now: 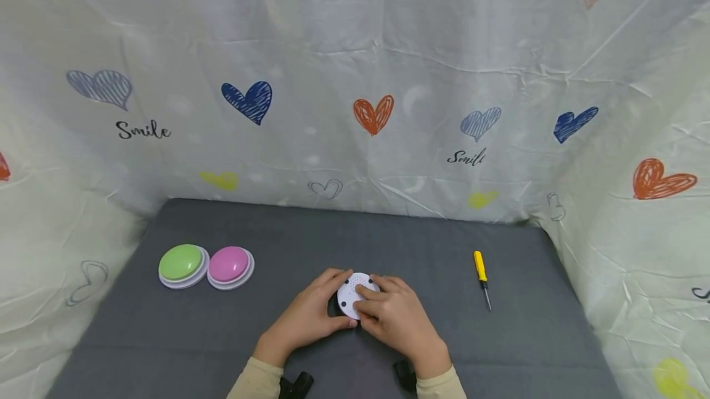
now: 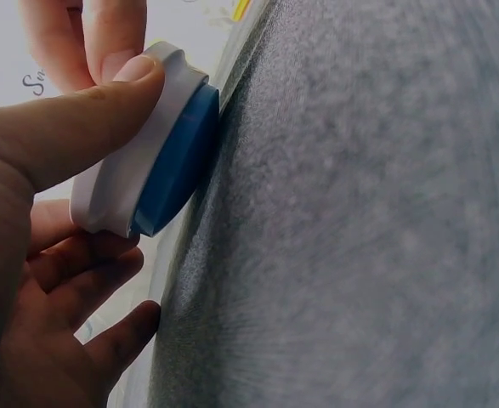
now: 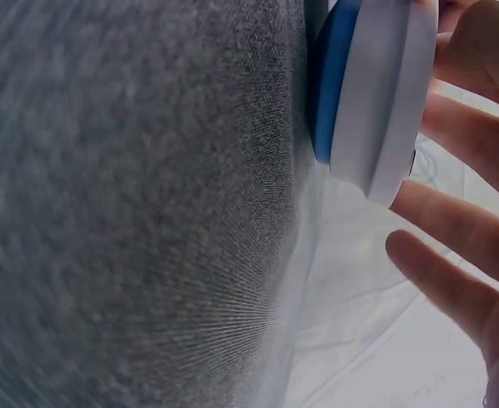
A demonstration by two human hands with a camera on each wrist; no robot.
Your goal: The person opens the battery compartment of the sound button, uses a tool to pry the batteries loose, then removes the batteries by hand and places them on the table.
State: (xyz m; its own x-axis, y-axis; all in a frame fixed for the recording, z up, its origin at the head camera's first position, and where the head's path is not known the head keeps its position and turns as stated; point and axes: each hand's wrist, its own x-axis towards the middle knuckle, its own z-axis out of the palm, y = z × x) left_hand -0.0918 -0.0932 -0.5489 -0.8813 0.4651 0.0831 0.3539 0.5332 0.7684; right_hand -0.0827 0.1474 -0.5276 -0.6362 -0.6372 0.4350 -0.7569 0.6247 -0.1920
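A round push button with a white base [image 1: 349, 301] and a blue dome [image 2: 178, 161] is held dome down, close over the grey cloth. Its underside shows small holes and dark round feet. My left hand [image 1: 312, 312] grips the base by its side, thumb at the near edge and fingers round the left. The right hand [image 1: 396, 312] lays fingertips on the underside and at its right rim. In the right wrist view, the lower fingers of that hand [image 3: 462, 225] are nearly straight, and the white base [image 3: 385, 102] overlaps some fingertips.
Two more push buttons, one green [image 1: 180, 262] and one pink [image 1: 228, 264], sit side by side at the left. A yellow and black screwdriver [image 1: 481, 269] lies at the right of the grey cloth [image 1: 355, 235]. A white curtain with printed hearts [image 1: 310, 35] hangs behind.
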